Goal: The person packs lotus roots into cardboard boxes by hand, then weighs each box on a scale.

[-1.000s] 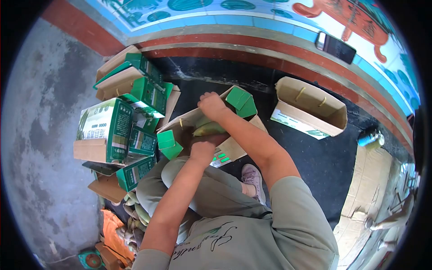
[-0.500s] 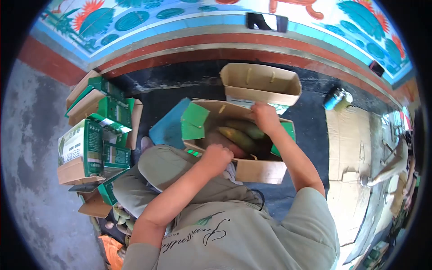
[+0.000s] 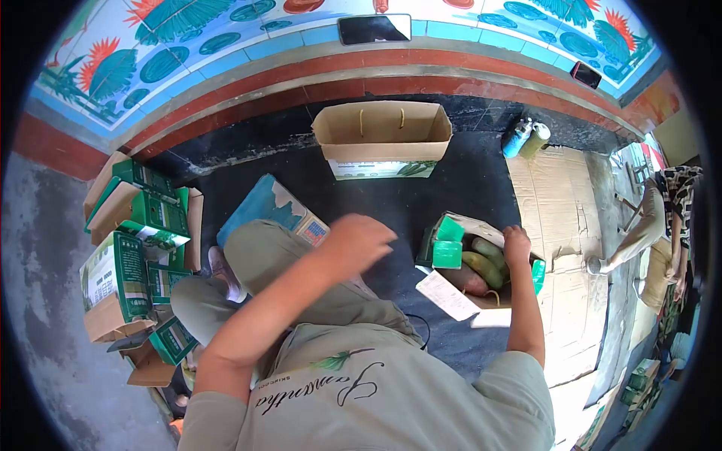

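Observation:
An opened cardboard box [image 3: 455, 295] with green flaps stands on the black mat at my right front. Large mango-like fruits [image 3: 478, 264], green, yellow and reddish, lie inside it. My right hand [image 3: 517, 246] is closed on the box's far right rim, and its fingertips are partly hidden. Over the mat in front of my knee, my left hand [image 3: 361, 242] hovers holding nothing, its fingers loosely stretched to the right. Below and left of it a blue cardboard sheet [image 3: 263, 207] with a printed label lies beside my leg.
Another open carton [image 3: 382, 143] with yellow cord handles stands against the wall ledge. Green-and-white cartons [image 3: 135, 278] are piled at the left. Two bottles [image 3: 526, 139] stand at the back right, near flattened cardboard [image 3: 560, 218]. A phone [image 3: 374, 29] rests on the ledge; another person [image 3: 654, 218] is at far right.
The box of fruit has moved from in front of me to the right, with my right hand on it. My left hand has let go of its near edge and is raised.

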Demonstrator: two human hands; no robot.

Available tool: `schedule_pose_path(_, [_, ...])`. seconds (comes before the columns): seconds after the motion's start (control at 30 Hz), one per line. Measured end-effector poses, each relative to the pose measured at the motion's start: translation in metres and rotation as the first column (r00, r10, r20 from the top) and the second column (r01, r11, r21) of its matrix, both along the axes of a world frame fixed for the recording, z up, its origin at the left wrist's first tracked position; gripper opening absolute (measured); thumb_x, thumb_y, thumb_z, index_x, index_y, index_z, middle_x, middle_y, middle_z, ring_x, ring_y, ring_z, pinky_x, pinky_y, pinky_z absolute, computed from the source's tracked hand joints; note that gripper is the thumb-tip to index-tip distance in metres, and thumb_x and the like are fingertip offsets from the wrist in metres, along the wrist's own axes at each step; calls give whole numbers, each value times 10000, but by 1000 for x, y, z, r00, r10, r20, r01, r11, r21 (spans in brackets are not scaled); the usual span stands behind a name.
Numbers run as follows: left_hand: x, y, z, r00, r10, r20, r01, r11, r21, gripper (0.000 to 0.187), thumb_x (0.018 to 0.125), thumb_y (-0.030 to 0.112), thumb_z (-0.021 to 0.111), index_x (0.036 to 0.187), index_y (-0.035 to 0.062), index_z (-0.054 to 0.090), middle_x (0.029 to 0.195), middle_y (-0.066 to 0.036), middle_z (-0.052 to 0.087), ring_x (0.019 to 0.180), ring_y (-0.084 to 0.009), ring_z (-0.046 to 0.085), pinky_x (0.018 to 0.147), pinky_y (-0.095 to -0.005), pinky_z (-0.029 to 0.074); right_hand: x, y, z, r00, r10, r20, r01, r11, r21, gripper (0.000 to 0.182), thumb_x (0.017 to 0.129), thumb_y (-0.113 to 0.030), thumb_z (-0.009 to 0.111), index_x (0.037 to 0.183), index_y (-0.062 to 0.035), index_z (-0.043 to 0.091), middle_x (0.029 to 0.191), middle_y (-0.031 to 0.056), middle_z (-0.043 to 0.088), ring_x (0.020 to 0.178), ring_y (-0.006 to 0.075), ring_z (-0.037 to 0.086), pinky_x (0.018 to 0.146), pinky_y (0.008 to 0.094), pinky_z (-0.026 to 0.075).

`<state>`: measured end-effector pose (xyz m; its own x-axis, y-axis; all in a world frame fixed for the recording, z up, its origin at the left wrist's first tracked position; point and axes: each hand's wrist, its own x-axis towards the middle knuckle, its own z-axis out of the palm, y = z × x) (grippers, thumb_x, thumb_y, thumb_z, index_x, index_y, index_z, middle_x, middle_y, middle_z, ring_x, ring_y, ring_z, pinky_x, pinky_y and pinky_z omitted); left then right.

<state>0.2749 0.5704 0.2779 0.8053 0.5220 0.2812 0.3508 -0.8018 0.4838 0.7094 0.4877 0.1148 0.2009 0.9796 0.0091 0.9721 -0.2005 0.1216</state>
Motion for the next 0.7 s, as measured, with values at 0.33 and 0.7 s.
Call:
schedule_pose_path(0.33, [-219,26,40,614,789,13,-784,607,130,201,863,95,561,1033,16,635,1080,-159,639,1032,-314,593,930,-376,436,-225,91,22,833,421,-360,-207,840,502,76,803,-127,552,754,-95,601,760,100,562,758,300,572,660,422,460])
schedule_pose_path(0.7, [-321,-2,4,391,917,-76,-913,397,96,280,939,212,490,1031,-10,634,1015,-201,636,948,-343,605,860,-381,456,-247,32,-144,963,-88,-255,32,976,-215,145,790,-121,571,894,-108,671,928,106,628,940,291,583,824,424,451])
